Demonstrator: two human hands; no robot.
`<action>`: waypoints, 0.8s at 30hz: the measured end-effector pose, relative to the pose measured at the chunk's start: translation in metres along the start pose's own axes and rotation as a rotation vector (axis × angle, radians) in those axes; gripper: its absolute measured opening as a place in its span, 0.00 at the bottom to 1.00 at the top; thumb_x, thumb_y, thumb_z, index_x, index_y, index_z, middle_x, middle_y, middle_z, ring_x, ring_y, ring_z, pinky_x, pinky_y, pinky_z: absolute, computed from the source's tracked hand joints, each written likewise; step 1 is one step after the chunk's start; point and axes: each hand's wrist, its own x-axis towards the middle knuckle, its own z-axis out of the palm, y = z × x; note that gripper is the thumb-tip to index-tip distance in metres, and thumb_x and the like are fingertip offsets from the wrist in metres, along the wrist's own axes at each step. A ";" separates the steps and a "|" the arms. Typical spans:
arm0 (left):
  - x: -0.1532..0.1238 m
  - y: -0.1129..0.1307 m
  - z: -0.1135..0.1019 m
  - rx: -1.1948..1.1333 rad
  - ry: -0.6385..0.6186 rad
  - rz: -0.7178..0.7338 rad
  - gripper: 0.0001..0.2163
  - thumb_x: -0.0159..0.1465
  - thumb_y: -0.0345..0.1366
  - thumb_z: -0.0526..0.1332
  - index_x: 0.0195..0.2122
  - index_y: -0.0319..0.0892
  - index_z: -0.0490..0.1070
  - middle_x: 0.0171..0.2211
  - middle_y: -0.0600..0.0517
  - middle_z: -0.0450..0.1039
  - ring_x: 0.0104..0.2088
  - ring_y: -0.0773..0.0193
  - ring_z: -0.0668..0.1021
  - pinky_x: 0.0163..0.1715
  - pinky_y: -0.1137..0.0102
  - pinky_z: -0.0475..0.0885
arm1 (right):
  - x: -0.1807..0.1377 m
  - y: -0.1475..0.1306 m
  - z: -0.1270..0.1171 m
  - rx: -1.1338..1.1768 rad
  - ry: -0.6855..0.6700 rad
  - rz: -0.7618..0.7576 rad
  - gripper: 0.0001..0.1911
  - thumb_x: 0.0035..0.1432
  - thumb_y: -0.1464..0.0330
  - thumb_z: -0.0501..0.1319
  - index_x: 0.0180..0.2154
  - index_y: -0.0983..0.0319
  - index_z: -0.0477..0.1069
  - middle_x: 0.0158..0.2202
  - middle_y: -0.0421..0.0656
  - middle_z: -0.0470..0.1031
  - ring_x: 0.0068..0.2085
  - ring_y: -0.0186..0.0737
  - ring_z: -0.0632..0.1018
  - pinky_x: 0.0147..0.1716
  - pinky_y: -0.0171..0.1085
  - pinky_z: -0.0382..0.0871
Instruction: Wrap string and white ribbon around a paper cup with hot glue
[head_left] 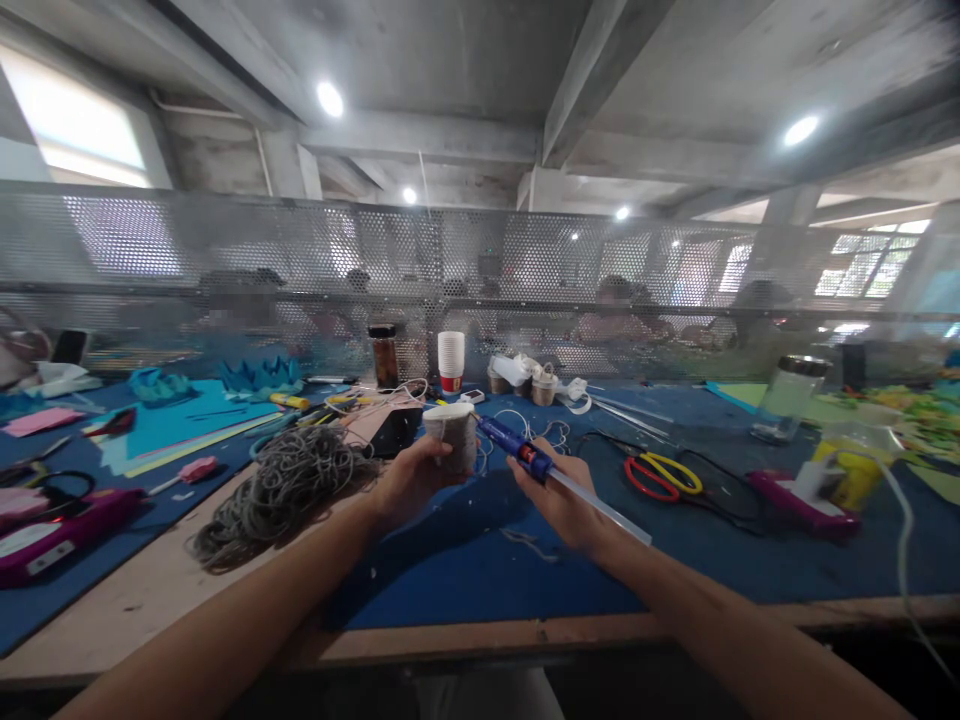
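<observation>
My left hand [416, 475] is closed around a pale paper cup [455, 437], held upright above the blue mat [457, 560]. In my right hand [559, 492] is a blue hot glue gun [514, 440], its nozzle pointing at the cup's right rim. A long translucent glue stick [604, 502] sticks out of the gun's back toward my forearm. Whether the nozzle touches the cup I cannot tell. Left of my left hand lies a tangled heap of grey cord [289, 490]. A dark phone [396, 432] rests just behind that hand.
Red-and-yellow-handled scissors [664, 475] and a purple power strip [806, 502] lie to the right, near a glass jar [787, 400]. Stacked paper cups [451, 358] and a dark bottle [383, 358] stand at the back before a perforated metal screen [510, 260]. Coloured paper [195, 415] lies left.
</observation>
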 end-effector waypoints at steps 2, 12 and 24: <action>0.001 0.000 -0.001 -0.008 -0.017 0.000 0.16 0.57 0.32 0.63 0.47 0.36 0.78 0.39 0.44 0.82 0.36 0.56 0.80 0.42 0.62 0.75 | 0.001 0.001 0.002 0.014 -0.001 0.016 0.14 0.68 0.57 0.58 0.32 0.57 0.67 0.21 0.35 0.67 0.21 0.35 0.68 0.23 0.32 0.56; 0.006 0.006 -0.007 -0.075 0.111 0.015 0.14 0.58 0.30 0.63 0.45 0.36 0.79 0.38 0.46 0.83 0.33 0.58 0.82 0.37 0.65 0.77 | 0.001 0.013 -0.005 -0.102 -0.035 0.066 0.14 0.68 0.57 0.58 0.50 0.57 0.69 0.36 0.41 0.80 0.34 0.44 0.80 0.33 0.35 0.66; 0.009 0.012 -0.005 -0.118 0.191 0.058 0.11 0.61 0.31 0.61 0.43 0.36 0.77 0.31 0.46 0.81 0.31 0.58 0.83 0.31 0.67 0.78 | -0.037 0.025 -0.027 -0.363 -0.360 -0.053 0.21 0.62 0.72 0.57 0.57 0.66 0.67 0.54 0.53 0.75 0.54 0.51 0.74 0.54 0.46 0.61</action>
